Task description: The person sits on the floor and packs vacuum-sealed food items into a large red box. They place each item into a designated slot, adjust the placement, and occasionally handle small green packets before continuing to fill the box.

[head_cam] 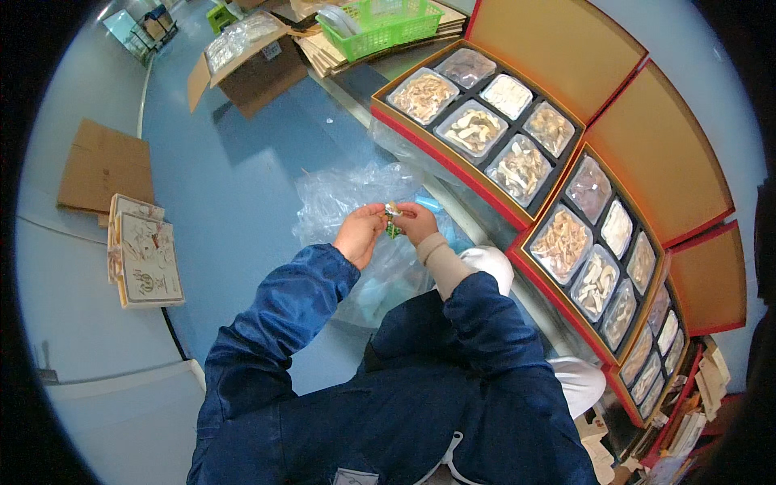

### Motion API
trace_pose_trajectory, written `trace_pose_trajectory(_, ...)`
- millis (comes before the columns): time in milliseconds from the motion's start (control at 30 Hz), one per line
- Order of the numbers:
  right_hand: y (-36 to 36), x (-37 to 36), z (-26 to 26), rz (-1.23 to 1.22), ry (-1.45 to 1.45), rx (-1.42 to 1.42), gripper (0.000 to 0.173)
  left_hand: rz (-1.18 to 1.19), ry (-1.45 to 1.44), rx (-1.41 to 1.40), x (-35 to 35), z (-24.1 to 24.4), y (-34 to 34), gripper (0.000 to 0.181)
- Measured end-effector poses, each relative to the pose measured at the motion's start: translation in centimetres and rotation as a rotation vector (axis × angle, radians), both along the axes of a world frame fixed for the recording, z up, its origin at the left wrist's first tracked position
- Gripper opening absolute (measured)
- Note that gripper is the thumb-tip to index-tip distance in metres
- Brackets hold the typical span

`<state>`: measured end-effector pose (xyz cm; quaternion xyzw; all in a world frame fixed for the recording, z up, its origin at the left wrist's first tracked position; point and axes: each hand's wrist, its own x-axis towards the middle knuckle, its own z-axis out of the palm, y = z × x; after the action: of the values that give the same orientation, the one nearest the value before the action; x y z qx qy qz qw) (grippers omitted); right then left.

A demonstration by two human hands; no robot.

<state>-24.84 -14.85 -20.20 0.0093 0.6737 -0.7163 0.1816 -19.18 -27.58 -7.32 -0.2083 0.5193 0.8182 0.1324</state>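
My left hand and my right hand meet in front of me, both gripping a small packet with a shiny, crinkled top and a green patterned lower part. Fingers cover much of it, so its exact kind does not show. Below my hands a crumpled clear plastic bag lies on the blue floor, with some light-blue plastic in it. To my right stand a nearer gift box and a farther gift box, lids raised, with clear trays of dried mushrooms in black inserts.
A third gift box stands at the right. Ahead are a green plastic basket on flat cardboard and an open carton of clear plastic packaging. Printed flat boxes and a cardboard sheet lean at the left wall.
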Motion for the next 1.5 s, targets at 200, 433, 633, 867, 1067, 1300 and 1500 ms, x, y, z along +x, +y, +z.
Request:
trace_pose_trajectory(200, 1.2, 1.7, -0.1, 0.015, -0.219, -0.167, 0.034, -0.222, 0.132, -0.266, 1.2, -2.9, -0.8, 0.045)
trace_pose_trajectory(433, 2.5, 2.9, 0.0, 0.004, -0.327, -0.299, 0.033, -0.409, 0.367, -0.332, 1.8, -3.2, -0.7, 0.046)
trace_pose_trajectory(633, 2.5, 4.4, 2.4, 0.046, -0.200, -0.129, 0.037, -0.292, 0.459, -1.027, 4.0, -4.4, 0.1, 0.074)
trace_pose_trajectory(867, 3.4, 4.6, 4.1, -0.012, -0.351, -0.409, 0.028, -0.267, 0.489, -0.893, 3.1, -5.3, 1.3, 0.065)
trace_pose_trajectory(1067, 5.5, 3.8, 4.5, -0.007, -0.388, -0.474, 0.027, -0.304, 0.451, -0.693, 2.2, -5.9, 0.9, 0.053)
trace_pose_trajectory(1300, 6.1, 3.6, 6.1, 0.017, -0.410, -0.542, 0.026, -0.347, 0.376, -0.494, 1.0, -4.2, 0.9, 0.048)
trace_pose_trajectory(1500, 6.7, 2.7, 5.0, 0.099, -0.302, -0.299, 0.022, -0.493, 0.553, -0.782, 0.1, -2.8, 1.6, 0.044)
